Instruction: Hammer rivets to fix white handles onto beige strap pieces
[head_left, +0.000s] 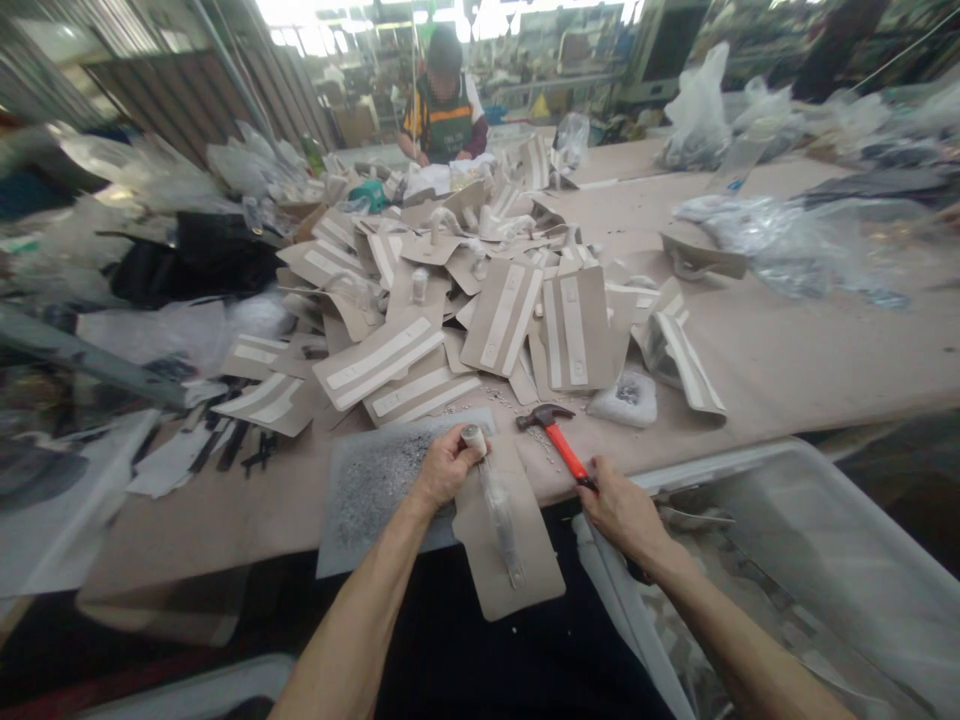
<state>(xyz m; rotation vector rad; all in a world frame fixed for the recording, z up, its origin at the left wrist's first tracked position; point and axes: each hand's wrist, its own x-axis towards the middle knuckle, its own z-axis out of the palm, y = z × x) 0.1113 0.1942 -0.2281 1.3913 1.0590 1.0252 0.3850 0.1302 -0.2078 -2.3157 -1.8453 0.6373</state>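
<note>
My left hand (442, 468) is closed around the upper end of a plastic-wrapped handle fixed to a beige panel (537, 560). That panel tilts toward me over the table's front edge. In my right hand (624, 508) is a claw hammer (565, 450), gripped low on its red and black handle. The hammer's dark head is over the tabletop, to the right of the panel. Beside my left hand lies a grey plate (360, 505), its surface pitted and speckled with dark marks. Small metal bits (541, 440) are scattered near the hammer head.
A heap of similar beige panels (501, 315) covers the middle of the table. A white pad with dark small pieces (625, 396) sits at its front right. A large grey bin (825, 500) stands right of me. Plastic bags (697, 110) lie around. Across the table is a person (446, 115).
</note>
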